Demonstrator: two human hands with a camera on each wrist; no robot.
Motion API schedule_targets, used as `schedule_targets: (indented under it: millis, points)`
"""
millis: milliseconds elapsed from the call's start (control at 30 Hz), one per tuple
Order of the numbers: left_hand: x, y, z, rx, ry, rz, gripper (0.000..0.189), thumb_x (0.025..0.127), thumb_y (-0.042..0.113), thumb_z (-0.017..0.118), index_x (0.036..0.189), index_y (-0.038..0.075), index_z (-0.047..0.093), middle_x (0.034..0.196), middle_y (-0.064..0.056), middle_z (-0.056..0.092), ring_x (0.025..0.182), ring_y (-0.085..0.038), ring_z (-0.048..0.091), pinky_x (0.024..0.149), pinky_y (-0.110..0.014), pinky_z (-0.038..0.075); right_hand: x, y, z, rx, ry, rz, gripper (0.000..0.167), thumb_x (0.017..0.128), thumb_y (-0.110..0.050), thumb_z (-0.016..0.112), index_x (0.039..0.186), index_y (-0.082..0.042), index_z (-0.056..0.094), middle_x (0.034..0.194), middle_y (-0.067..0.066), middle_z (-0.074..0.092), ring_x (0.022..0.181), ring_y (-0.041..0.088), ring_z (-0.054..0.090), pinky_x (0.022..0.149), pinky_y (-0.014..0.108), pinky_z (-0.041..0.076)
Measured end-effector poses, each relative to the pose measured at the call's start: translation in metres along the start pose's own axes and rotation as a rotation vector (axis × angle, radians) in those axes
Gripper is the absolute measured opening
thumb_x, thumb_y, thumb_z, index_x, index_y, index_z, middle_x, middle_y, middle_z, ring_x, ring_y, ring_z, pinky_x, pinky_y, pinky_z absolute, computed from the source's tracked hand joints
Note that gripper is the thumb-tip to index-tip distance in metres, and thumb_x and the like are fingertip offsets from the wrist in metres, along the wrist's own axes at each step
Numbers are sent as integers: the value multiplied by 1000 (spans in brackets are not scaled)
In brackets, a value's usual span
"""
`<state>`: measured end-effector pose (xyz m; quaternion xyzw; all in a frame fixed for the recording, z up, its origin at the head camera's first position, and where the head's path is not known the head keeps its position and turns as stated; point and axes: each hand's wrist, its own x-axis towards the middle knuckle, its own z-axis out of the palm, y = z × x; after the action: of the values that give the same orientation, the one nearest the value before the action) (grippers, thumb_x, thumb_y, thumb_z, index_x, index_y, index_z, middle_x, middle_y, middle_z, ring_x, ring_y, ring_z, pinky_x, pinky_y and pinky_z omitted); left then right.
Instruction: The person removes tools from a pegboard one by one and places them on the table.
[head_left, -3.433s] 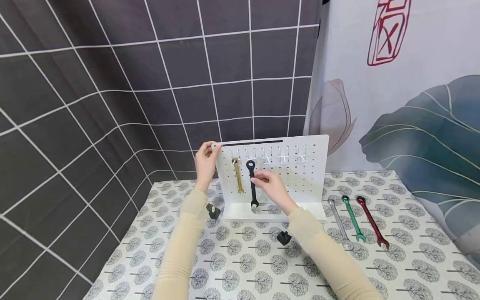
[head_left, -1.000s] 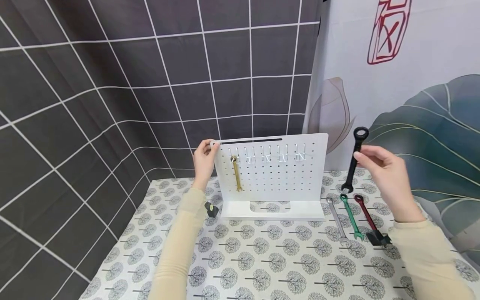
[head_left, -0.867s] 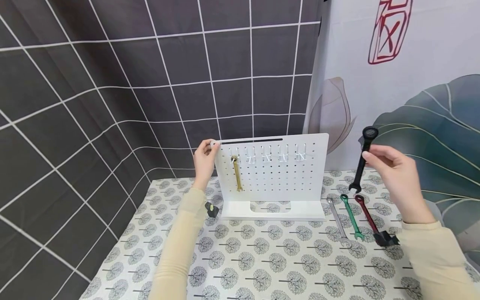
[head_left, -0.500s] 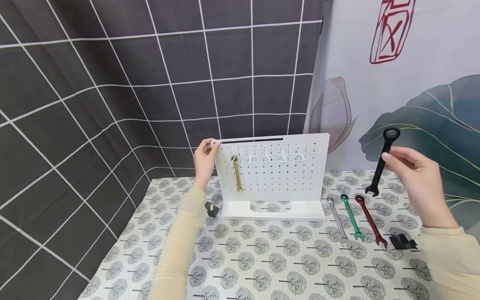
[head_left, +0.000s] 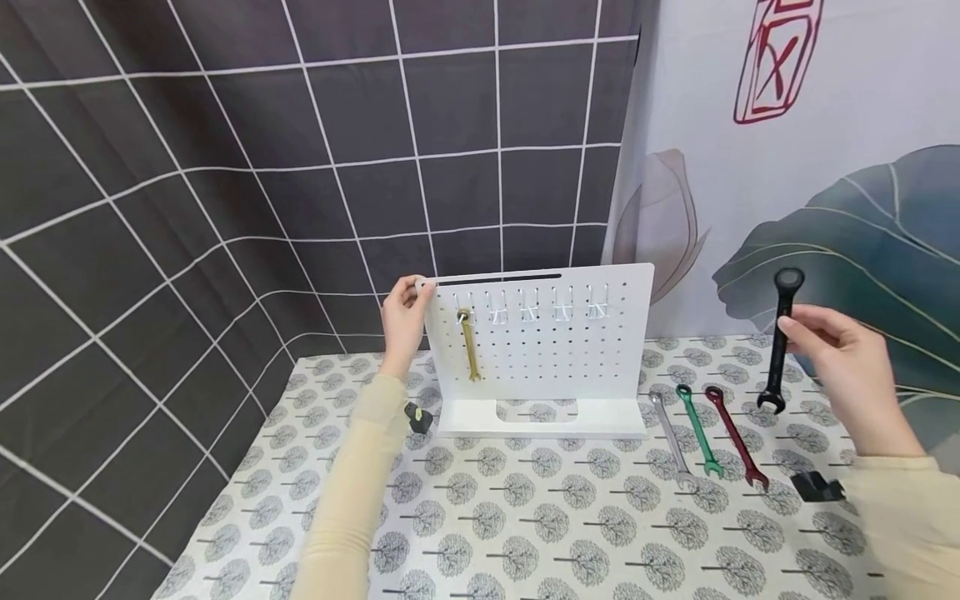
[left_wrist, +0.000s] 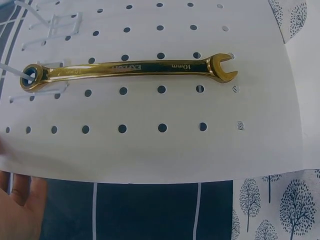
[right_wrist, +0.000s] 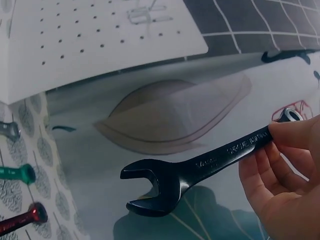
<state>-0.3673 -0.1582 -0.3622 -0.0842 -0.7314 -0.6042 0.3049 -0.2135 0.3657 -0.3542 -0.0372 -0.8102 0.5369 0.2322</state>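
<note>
A black combination wrench hangs upright, ring end up, pinched near its upper part by my right hand above the table's right side. In the right wrist view the wrench's open end points away from the fingers. My left hand grips the upper left corner of the white pegboard. On the board's leftmost hook hangs a gold wrench, marked 10mm in the left wrist view. Several hooks to its right hold nothing.
Silver, green and red wrenches lie side by side on the patterned tablecloth, right of the board. A dark grid curtain and a white printed curtain stand behind.
The right hand has carried the black wrench from in front of the board to the right, past the loose wrenches. My left hand stays on the board's corner.
</note>
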Motion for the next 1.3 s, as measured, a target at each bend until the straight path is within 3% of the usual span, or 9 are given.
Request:
schedule_targets:
  millis: [400,500,633,900,1067,1133,1200,1300]
  points:
    - [0,0,1,-3,1,-1,30,96,26,72,113,1,67,101,-15,71,87,-13,63,81,-25,51,5,31,-2,-82,-47,52,17,100,-31,65,117,-32,63,92,-29,57,76,-10,58,66,7,38]
    - [0,0,1,2,4,-8,29,96,26,71,113,2,68,101,-14,72,86,-13,63,80,-24,51,6,38,-2,-130,-48,69,22,101,-34,63,121,-25,64,90,-32,55,75,-11,57,65,8,39]
    - [2,1,1,-1,4,-1,30,96,26,72,113,2,68,101,-15,72,87,-14,63,81,-25,51,7,49,-3,-184,-66,98,46,101,-38,60,135,-7,59,91,-33,52,75,-13,56,64,12,40]
    - [2,1,2,-6,-1,7,30,95,25,72,113,1,68,101,-15,71,88,-13,63,84,-26,52,6,74,-7,-271,-132,114,63,103,-42,56,143,6,48,89,-37,47,73,-15,51,62,19,43]
    - [1,0,1,-11,10,-7,30,95,24,73,112,1,68,100,-15,71,89,-13,63,87,-28,52,7,86,-6,-294,-156,100,63,103,-39,56,143,8,46,90,-38,45,72,-13,51,59,21,45]
    - [2,0,1,-15,12,-9,30,95,24,73,112,0,68,101,-15,71,89,-13,64,88,-28,52,8,90,-6,-309,-163,111,63,104,-40,54,144,8,46,95,-27,56,71,-13,50,59,24,46]
    - [2,-1,1,-16,13,-11,30,95,24,73,112,0,68,100,-15,71,90,-13,64,88,-29,52,10,93,-5,-327,-183,123,63,104,-40,52,145,8,44,110,-1,66,72,-11,50,64,32,48]
    - [2,-2,1,-11,9,-13,30,95,25,73,113,1,68,100,-14,71,90,-14,64,88,-29,52,12,98,-4,-354,-216,132,64,106,-40,49,145,10,41,138,37,48,82,10,61,75,49,48]
